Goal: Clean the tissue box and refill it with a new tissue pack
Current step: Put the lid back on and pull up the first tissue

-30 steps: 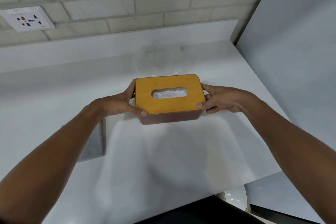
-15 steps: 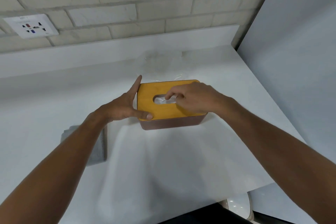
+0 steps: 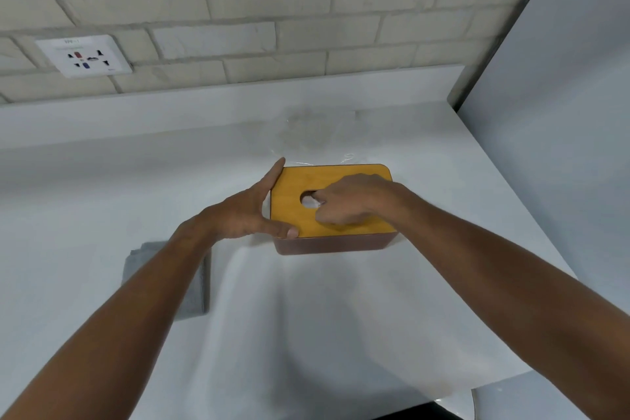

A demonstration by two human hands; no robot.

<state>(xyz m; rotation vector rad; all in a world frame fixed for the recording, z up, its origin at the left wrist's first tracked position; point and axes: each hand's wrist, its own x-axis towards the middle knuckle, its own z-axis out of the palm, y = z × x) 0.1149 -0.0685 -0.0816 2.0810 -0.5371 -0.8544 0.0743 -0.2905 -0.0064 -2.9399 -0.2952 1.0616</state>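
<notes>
Box: tissue box (image 3: 341, 244) sits on the counter (image 3: 102, 198) with its yellow lid (image 3: 289, 186) on. Long axis runs left-right across us.
Slot: the oval slot (image 3: 308, 198) is mid-lid and shares that axis. White tissue (image 3: 312, 204) shows at its left end.
Right hand: right hand (image 3: 354, 203) comes in over the lid from the right, fingers (image 3: 329, 193) curled, tips dipping into the slot. The tissue lies directly under the tips and just to their left. We can't tell whether they've pinched it.
Left hand: left hand (image 3: 243, 215) braces the box's left end, fingers straight along it, thumb (image 3: 283, 231) pressed flat on the near-left lid corner. It grips nothing.
Nearer hand: right, at the slot. Left is hold-down only.
Next move: we judge it's a straight pull up through the slot, first sheet not yet out.
Risk: the lid may lift with the pull, since the thumb pins only one corner.
Around: grey cloth (image 3: 201, 290) under the left forearm, clear wrapper (image 3: 313, 133) just behind the box.
</notes>
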